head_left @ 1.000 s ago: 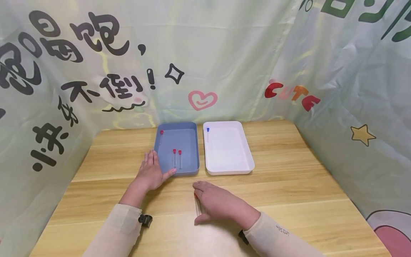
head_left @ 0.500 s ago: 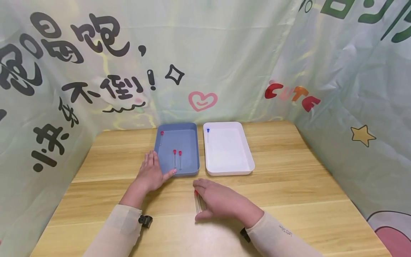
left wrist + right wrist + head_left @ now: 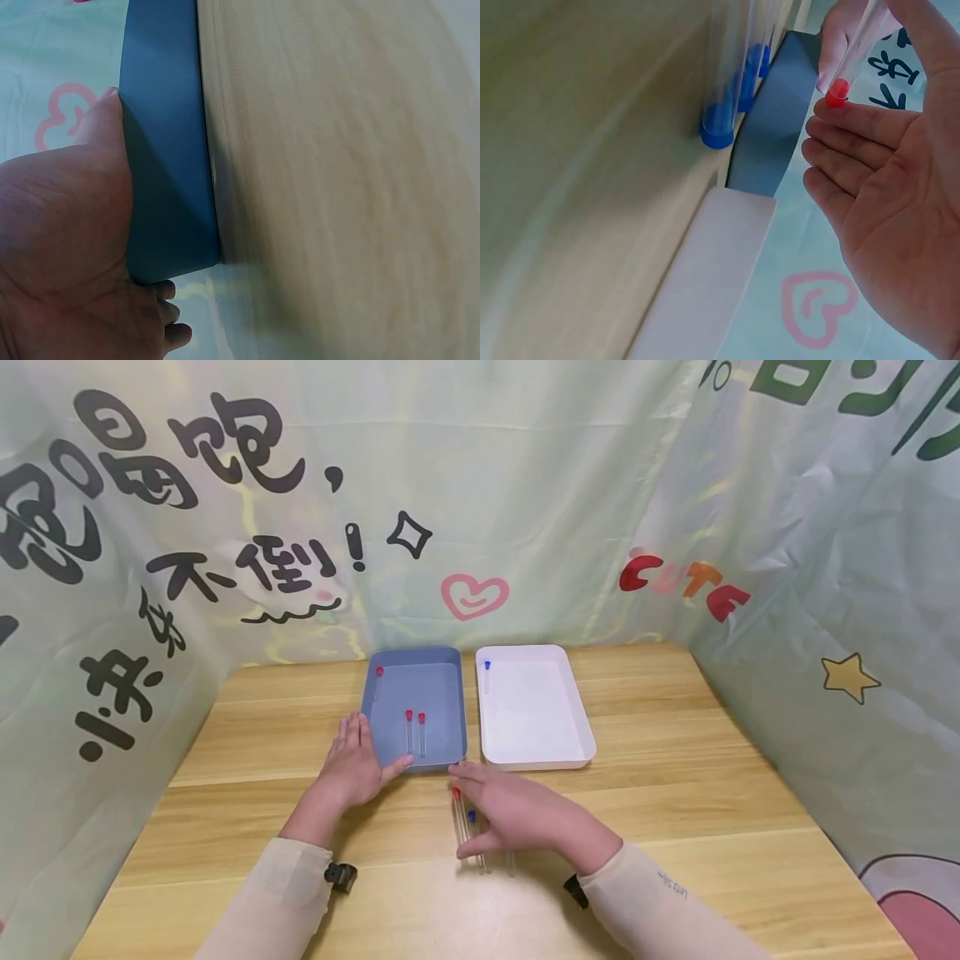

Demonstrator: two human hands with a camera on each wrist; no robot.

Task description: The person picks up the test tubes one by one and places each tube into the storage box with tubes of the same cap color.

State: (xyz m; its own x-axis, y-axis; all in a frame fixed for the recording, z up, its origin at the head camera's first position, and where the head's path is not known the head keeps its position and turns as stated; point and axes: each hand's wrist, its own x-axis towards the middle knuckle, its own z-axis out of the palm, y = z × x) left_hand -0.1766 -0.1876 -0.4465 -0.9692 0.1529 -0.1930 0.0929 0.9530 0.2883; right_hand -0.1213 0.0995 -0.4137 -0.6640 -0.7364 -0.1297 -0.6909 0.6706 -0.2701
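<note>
My right hand (image 3: pixel 517 810) is just in front of the trays, holding a clear tube with a red cap (image 3: pixel 837 91) lengthwise between thumb and fingers. In the right wrist view the cap sits against the index finger. Several blue-capped tubes (image 3: pixel 718 124) lie on the table under that hand, which partly hides them in the head view. My left hand (image 3: pixel 352 768) rests at the near left corner of the blue-grey tray (image 3: pixel 438 681), its fingers straight along the side and its thumb at the front rim. Three red-capped tubes (image 3: pixel 409 735) lie in this tray.
Right of the blue-grey tray stands a white tray (image 3: pixel 536 710) with one blue-capped tube (image 3: pixel 487 675) near its far left corner. Both trays are at the back of the wooden table (image 3: pixel 675 760). A printed curtain (image 3: pixel 547 510) surrounds the back and sides.
My right hand has risen and moved slightly toward the trays with the red-capped tube, uncovering a blue-capped tube on the table. My left hand stays at the tray corner.
</note>
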